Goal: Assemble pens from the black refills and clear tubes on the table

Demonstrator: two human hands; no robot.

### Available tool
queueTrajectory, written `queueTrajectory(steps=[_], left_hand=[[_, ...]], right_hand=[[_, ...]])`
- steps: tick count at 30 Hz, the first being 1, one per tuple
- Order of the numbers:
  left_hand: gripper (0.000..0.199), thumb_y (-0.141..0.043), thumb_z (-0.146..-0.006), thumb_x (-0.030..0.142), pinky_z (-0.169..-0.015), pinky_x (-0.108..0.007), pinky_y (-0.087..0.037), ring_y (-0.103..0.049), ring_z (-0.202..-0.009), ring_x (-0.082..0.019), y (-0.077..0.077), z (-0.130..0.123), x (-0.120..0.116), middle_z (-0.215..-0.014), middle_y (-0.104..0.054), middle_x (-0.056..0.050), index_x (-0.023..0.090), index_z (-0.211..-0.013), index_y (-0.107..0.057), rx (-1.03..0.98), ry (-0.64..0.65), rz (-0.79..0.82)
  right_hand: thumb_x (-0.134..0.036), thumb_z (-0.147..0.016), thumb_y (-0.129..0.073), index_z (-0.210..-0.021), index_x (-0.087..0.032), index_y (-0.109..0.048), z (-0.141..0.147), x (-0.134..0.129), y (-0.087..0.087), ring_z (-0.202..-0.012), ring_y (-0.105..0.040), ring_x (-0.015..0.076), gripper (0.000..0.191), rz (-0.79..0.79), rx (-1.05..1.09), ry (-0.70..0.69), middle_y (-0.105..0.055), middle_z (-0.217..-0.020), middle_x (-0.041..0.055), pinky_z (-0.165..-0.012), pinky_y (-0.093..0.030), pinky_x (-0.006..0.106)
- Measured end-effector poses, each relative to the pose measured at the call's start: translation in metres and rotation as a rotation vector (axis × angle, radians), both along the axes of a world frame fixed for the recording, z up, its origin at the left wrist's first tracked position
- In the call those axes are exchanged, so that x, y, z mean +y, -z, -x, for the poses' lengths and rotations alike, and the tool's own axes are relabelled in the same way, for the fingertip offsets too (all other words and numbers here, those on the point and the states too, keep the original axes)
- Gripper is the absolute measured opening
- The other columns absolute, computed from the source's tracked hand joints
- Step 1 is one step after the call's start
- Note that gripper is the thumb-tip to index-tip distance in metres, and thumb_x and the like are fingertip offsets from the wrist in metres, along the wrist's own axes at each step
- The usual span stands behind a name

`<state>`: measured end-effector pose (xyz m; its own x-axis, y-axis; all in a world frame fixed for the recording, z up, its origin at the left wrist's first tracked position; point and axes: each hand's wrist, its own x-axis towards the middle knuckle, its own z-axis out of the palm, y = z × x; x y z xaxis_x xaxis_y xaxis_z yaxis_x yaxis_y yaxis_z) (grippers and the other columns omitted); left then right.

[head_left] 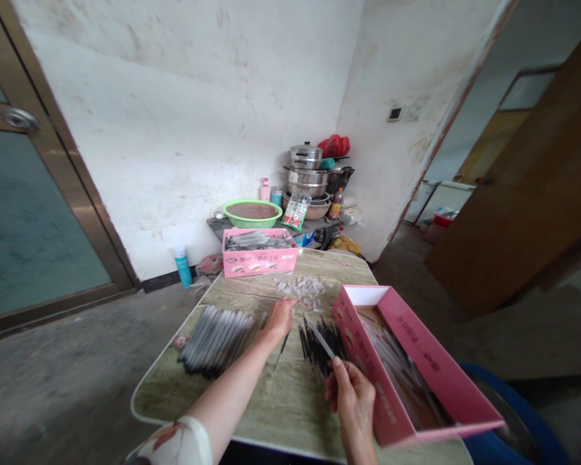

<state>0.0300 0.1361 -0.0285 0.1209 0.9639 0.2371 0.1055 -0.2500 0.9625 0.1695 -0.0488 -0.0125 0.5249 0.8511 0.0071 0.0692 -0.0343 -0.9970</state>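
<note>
My right hand (352,391) is closed on a thin translucent tube (321,338), which points up and left over a bundle of dark thin sticks (314,349). My left hand (279,318) is at the near edge of a heap of small whitish pieces (304,290). Its fingers are drawn together, and what they hold, if anything, is too small to make out. One dark thin stick (281,352) lies below that hand. To the left, a row of translucent tubes with dark ends (217,339) lies side by side, partly behind my left forearm.
A long pink box (433,361) with tubes inside stands at the table's right. Another pink box (260,263), full of tubes, is at the far edge of the table (266,413). Behind it are a green basin (275,218) and stacked steel pots (306,169). A blue can (183,266) stands on the floor.
</note>
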Motion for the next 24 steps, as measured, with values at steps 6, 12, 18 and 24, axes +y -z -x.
queueTrajectory(steps=[6,12,18,24], left_hand=[[0.026,-0.072,-0.069,0.031,-0.070,-0.026,-0.047,-0.062,-0.071,-0.015,-0.004,0.014,-0.031,-0.081,-0.069,-0.007,0.014,-0.089,-0.069,-0.507,0.061,0.232],[0.032,-0.079,-0.066,0.032,-0.065,-0.020,-0.048,-0.063,-0.071,-0.012,-0.001,0.021,-0.050,-0.078,-0.069,-0.005,0.013,-0.088,-0.067,-0.834,0.121,0.367],[0.033,-0.079,-0.065,0.034,-0.061,-0.021,-0.048,-0.063,-0.070,-0.012,-0.003,0.016,-0.057,-0.079,-0.069,-0.006,0.012,-0.087,-0.066,-0.804,0.144,0.383],[0.031,-0.078,-0.067,0.033,-0.058,-0.021,-0.047,-0.061,-0.064,-0.011,-0.005,0.014,-0.061,-0.077,-0.068,-0.005,0.012,-0.086,-0.066,-0.796,0.165,0.374]], right_hand=[[-0.057,-0.080,-0.057,-0.068,-0.015,-0.064,0.003,-0.011,-0.012,-0.037,-0.049,0.0126,0.044,0.009,-0.162,-0.003,-0.055,-0.046,-0.0004,-0.035,-0.035,0.021],[-0.057,-0.082,-0.054,-0.067,-0.016,-0.066,0.011,-0.017,-0.020,-0.040,-0.050,0.0141,0.045,-0.012,-0.339,-0.048,-0.053,-0.044,-0.0008,-0.041,-0.037,0.022],[-0.056,-0.082,-0.053,-0.067,-0.016,-0.067,0.013,-0.014,-0.019,-0.041,-0.051,0.0147,0.045,-0.013,-0.383,-0.057,-0.053,-0.044,-0.0007,-0.041,-0.036,0.022],[-0.058,-0.082,-0.051,-0.068,-0.016,-0.067,0.014,-0.012,-0.019,-0.041,-0.050,0.0147,0.047,0.027,-0.398,-0.066,-0.053,-0.044,-0.0007,-0.043,-0.036,0.022]])
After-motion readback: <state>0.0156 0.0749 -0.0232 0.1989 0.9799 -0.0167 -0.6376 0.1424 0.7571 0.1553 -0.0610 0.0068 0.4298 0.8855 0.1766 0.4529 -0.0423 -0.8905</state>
